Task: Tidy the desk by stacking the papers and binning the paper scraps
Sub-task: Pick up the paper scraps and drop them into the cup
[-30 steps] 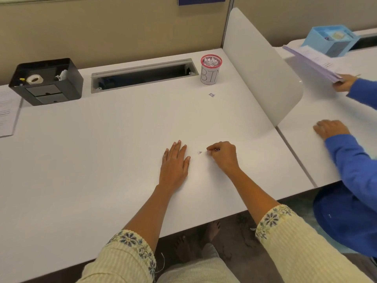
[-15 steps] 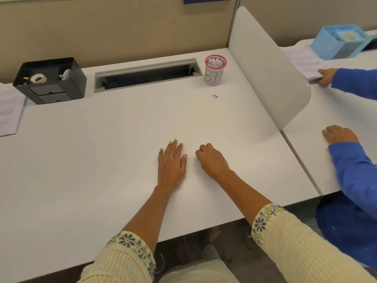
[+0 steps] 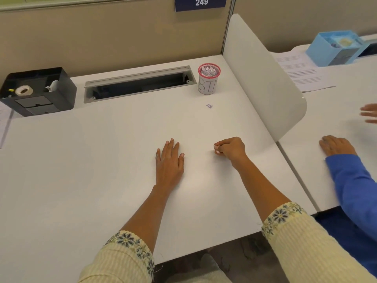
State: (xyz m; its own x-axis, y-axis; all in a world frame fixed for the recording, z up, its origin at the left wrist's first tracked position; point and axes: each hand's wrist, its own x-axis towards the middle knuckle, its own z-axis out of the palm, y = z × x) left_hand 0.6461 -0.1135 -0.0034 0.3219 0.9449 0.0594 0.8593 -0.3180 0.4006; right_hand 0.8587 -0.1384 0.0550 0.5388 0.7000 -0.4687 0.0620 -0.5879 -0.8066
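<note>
Head view. The left hand (image 3: 169,158) lies flat near the tabletop's front centre, fingers straight and holding nothing. The right hand (image 3: 229,149), near it, has curled fingers pinching what appears to be a tiny white scrap (image 3: 216,148). A loose scrap (image 3: 209,106) lies near the bin cup (image 3: 208,80) toward the rear right corner. Judged featherlight, limp and easily dropped, so a fingertip pinch at its edge is advised.

Pale yellow sleeves (image 3: 310,254), blue floral cuffs (image 3: 282,216)
</note>
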